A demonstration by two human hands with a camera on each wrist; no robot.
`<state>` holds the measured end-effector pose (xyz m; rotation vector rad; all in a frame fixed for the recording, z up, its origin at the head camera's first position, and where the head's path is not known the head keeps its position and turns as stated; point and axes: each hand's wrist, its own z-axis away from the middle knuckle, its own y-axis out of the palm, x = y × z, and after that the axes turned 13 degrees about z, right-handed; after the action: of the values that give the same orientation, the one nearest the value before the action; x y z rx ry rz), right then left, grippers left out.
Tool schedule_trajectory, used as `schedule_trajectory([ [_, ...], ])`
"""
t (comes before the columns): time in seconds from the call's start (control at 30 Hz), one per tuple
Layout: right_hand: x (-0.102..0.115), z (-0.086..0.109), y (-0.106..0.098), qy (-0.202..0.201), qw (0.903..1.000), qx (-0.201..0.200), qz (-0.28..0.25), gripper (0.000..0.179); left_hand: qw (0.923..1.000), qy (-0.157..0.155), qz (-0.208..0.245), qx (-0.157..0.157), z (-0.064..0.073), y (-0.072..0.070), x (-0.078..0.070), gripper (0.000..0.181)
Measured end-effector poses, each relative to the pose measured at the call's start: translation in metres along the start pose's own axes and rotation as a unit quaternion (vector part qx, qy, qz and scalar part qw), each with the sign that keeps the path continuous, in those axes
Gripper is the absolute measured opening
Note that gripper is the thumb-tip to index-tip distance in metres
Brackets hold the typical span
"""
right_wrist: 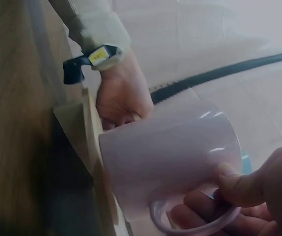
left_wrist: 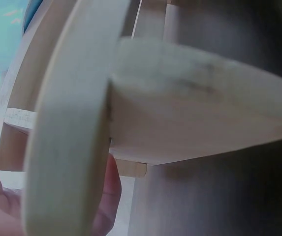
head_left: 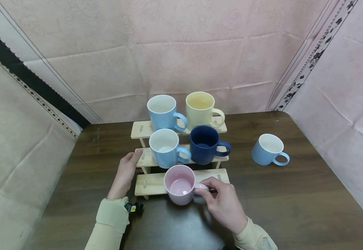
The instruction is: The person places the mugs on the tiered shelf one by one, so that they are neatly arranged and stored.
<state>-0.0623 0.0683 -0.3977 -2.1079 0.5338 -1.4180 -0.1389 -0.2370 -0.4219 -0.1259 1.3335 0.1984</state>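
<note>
A pink mug (head_left: pixel 179 196) is at the lowest step of a three-tier wooden stand (head_left: pixel 150 184), overlapping its front edge; whether it touches the step is unclear. My right hand (head_left: pixel 224 203) pinches the mug's handle from the right, thumb and fingers around it in the right wrist view. At the stand's left side, my left hand (head_left: pixel 126 173) grips the end of the middle step, thumb on top and fingers under it. On that step stand a light blue mug (head_left: pixel 165 154) and a navy mug (head_left: pixel 201 152). The top step bears another light blue mug (head_left: pixel 161 118) and a pale yellow mug (head_left: pixel 197 116).
Another light blue mug (head_left: pixel 264 154) stands on the dark wooden table (head_left: pixel 294 201), right of the stand, its handle pointing right. Pale patterned cloth (head_left: pixel 181 62) hangs behind the table and along both sides.
</note>
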Motion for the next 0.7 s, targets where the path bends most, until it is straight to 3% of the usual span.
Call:
schedule_trajectory([
  [0.17,0.006,-0.005,0.010,0.010,0.9994,0.017,-0.027,0.015,1.0000,0.002,0.001,-0.006,0.000,0.000,0.000,0.057],
  [0.47,0.012,-0.008,0.022,-0.007,0.9989,0.018,-0.043,0.011,0.9999,0.003,0.005,-0.013,-0.001,0.002,0.000,0.054],
  [0.7,0.017,-0.008,0.026,0.013,0.9977,0.032,-0.057,0.011,0.9999,0.003,0.006,-0.012,-0.001,0.002,0.000,0.055],
])
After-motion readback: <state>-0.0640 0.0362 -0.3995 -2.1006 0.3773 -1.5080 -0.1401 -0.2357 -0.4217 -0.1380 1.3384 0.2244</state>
